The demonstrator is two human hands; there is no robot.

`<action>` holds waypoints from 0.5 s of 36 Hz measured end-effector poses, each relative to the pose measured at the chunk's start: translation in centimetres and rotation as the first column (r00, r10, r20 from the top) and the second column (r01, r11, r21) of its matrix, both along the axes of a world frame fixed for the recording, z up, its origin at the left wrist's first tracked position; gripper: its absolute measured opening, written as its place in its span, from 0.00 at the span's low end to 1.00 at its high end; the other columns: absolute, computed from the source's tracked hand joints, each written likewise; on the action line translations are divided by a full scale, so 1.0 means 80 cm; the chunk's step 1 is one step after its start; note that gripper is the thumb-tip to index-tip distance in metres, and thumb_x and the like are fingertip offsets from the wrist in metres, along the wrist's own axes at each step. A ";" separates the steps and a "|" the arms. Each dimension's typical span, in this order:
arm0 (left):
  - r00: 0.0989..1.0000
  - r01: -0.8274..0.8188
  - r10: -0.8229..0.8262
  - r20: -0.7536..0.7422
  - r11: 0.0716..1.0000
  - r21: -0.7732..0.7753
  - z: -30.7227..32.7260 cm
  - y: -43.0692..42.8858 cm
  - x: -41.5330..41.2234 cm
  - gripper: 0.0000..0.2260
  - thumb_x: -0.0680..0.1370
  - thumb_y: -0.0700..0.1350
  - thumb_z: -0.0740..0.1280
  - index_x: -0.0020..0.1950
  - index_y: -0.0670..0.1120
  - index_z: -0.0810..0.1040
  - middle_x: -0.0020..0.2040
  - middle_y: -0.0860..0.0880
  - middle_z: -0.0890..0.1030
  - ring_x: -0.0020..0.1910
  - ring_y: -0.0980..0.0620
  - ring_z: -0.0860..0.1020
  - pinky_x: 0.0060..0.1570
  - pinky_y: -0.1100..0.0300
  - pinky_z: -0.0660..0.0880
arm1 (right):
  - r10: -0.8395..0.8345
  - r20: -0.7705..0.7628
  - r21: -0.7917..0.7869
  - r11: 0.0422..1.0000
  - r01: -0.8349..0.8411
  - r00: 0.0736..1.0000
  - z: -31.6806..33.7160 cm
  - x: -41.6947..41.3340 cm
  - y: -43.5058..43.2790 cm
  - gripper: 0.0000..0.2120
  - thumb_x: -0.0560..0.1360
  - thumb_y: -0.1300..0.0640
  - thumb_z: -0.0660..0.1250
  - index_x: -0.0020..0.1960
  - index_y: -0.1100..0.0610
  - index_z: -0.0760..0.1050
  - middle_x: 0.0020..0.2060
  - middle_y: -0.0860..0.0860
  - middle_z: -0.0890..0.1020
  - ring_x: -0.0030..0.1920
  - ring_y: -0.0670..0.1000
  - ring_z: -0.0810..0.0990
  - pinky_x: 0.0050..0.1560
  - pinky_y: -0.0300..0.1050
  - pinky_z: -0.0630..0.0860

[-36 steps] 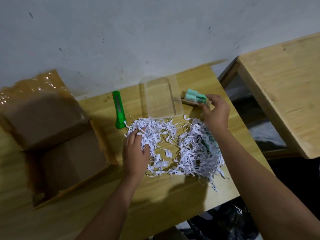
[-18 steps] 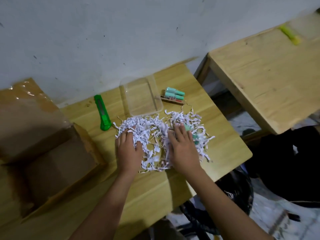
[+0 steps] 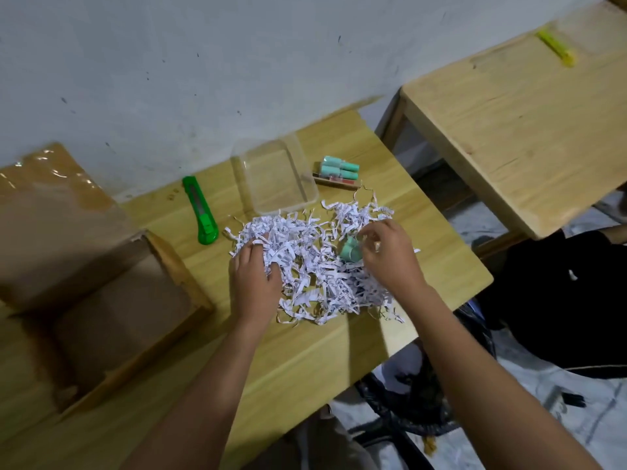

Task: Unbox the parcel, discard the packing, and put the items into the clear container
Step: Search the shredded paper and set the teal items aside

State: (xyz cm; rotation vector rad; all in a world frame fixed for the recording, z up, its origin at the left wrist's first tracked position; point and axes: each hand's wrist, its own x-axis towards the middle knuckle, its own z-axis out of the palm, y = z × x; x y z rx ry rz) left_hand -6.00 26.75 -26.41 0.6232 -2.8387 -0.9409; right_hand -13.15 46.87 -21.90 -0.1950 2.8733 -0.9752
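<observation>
While my left hand lies flat, fingers spread, on the shreds, my right hand pinches a green item. Tub sits empty at 12 o'clock.

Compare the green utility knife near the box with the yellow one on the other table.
The green utility knife lies on the near table, beside the clear container; the yellow utility knife lies on the far table, alone. The green one looks larger and sharp, the yellow one smaller and blurred. Both lie flat, untouched by either hand.
</observation>
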 end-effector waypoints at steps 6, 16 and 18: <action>1.000 -0.007 0.006 0.012 1.000 0.015 -0.001 0.000 0.000 0.13 0.76 0.41 0.62 0.58 0.38 0.71 0.59 0.40 0.74 0.61 0.40 0.69 0.61 0.44 0.68 | 0.103 0.173 0.050 0.992 -0.113 0.980 -0.004 -0.011 -0.007 0.15 0.73 0.51 0.66 0.57 0.58 0.76 0.51 0.57 0.78 0.52 0.57 0.75 0.53 0.52 0.76; 1.000 0.008 -0.009 0.013 1.000 0.018 -0.001 -0.002 0.002 0.13 0.76 0.41 0.61 0.59 0.38 0.71 0.60 0.41 0.74 0.62 0.41 0.69 0.62 0.44 0.68 | 0.115 0.245 0.071 0.988 -0.136 0.963 0.007 -0.013 -0.008 0.16 0.68 0.51 0.74 0.49 0.60 0.77 0.43 0.56 0.81 0.41 0.55 0.78 0.41 0.48 0.76; 1.000 0.016 -0.016 0.011 1.000 0.019 -0.001 -0.003 0.002 0.13 0.76 0.41 0.61 0.59 0.38 0.71 0.60 0.40 0.74 0.61 0.40 0.69 0.61 0.43 0.68 | 0.093 0.224 0.035 0.994 -0.103 0.970 0.006 -0.011 -0.004 0.17 0.67 0.52 0.74 0.51 0.59 0.77 0.45 0.56 0.81 0.42 0.53 0.78 0.40 0.45 0.75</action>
